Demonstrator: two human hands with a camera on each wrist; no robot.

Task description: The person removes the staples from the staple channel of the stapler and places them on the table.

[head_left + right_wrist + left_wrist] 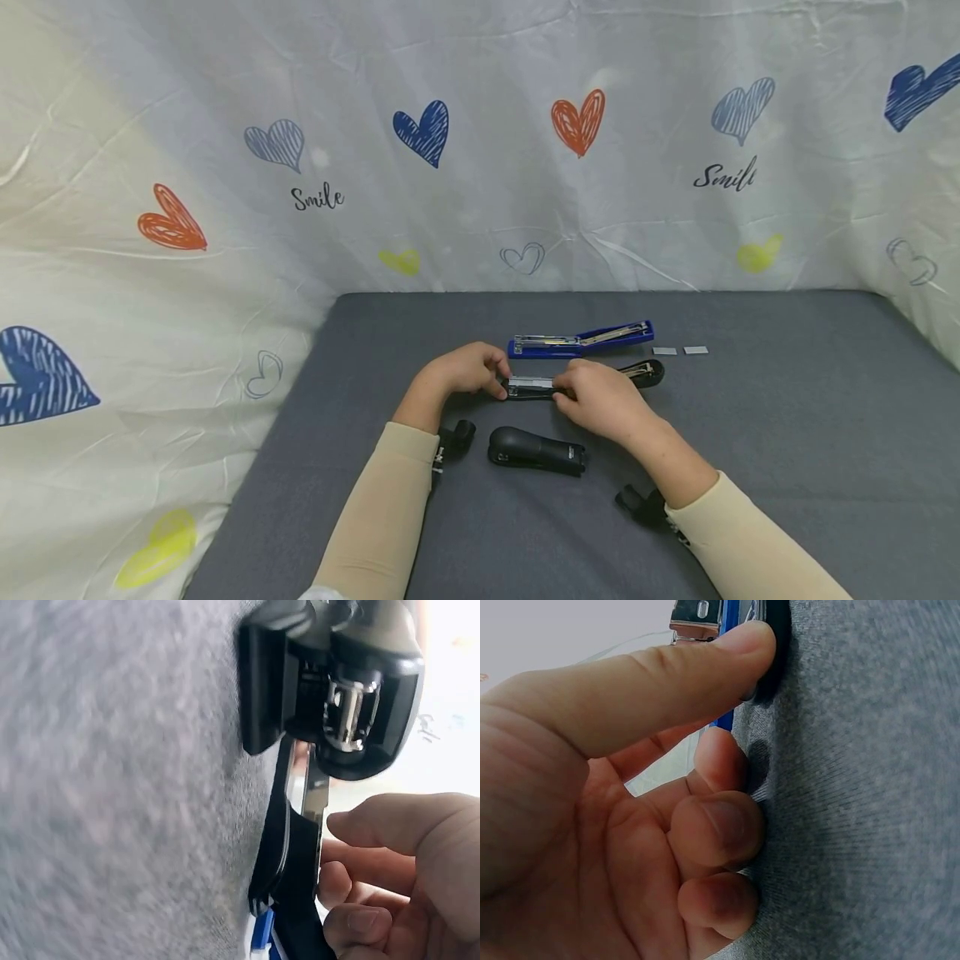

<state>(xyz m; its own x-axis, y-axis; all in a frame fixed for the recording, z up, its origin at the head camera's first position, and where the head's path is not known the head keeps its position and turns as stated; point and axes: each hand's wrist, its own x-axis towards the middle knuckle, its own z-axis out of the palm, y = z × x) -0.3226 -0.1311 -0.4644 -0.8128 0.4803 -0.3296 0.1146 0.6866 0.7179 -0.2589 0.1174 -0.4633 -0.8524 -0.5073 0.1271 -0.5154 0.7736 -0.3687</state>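
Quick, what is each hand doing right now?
Left hand: fingers curled, pinching the left end of the open black stapler.
Right hand: fingers curled, gripping the same stapler's middle.

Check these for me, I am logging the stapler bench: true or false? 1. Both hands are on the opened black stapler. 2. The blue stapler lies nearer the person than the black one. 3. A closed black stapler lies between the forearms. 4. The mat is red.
1. True: the left hand and right hand grip the opened black stapler.
2. False: the blue stapler lies beyond it, toward the cloth.
3. True: the closed black stapler lies there, untouched.
4. False: the mat is grey.
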